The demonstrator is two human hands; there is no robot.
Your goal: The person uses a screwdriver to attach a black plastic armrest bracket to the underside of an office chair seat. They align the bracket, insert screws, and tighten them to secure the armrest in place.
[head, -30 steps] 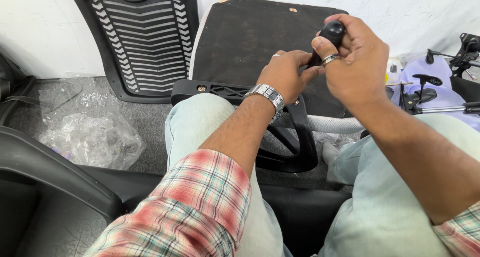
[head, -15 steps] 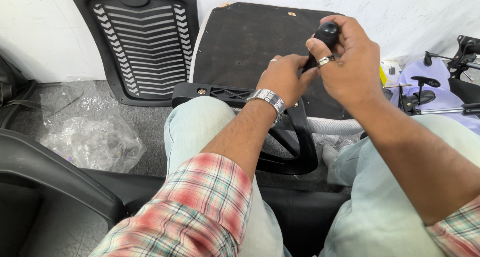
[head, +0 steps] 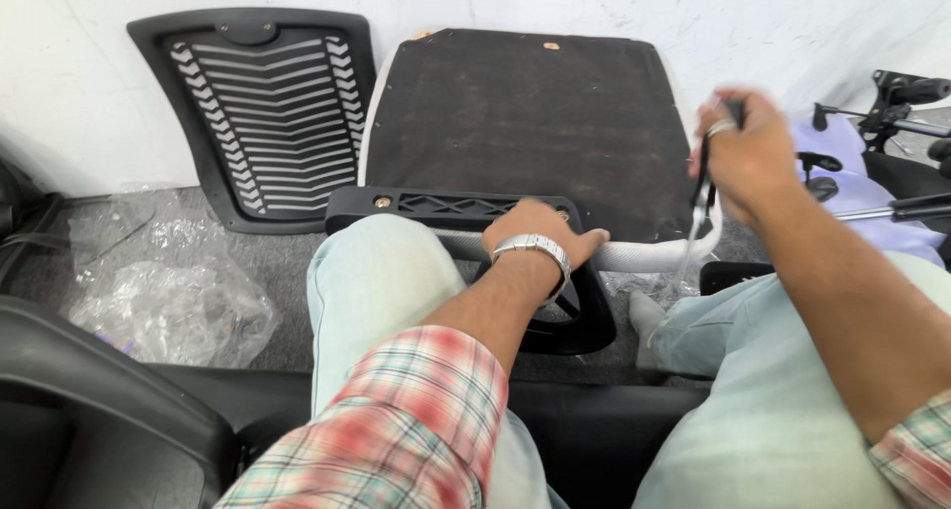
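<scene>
Left hand (head: 540,237) flat on the black armrest (head: 446,212), gripping nothing; right hand (head: 743,152) clenched around a blurred thin tool (head: 701,197). Armrest looks unclamped, could slip off the knee.

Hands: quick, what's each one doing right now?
Left hand: resting open on the black armrest.
Right hand: closed around a black-handled tool.
</scene>
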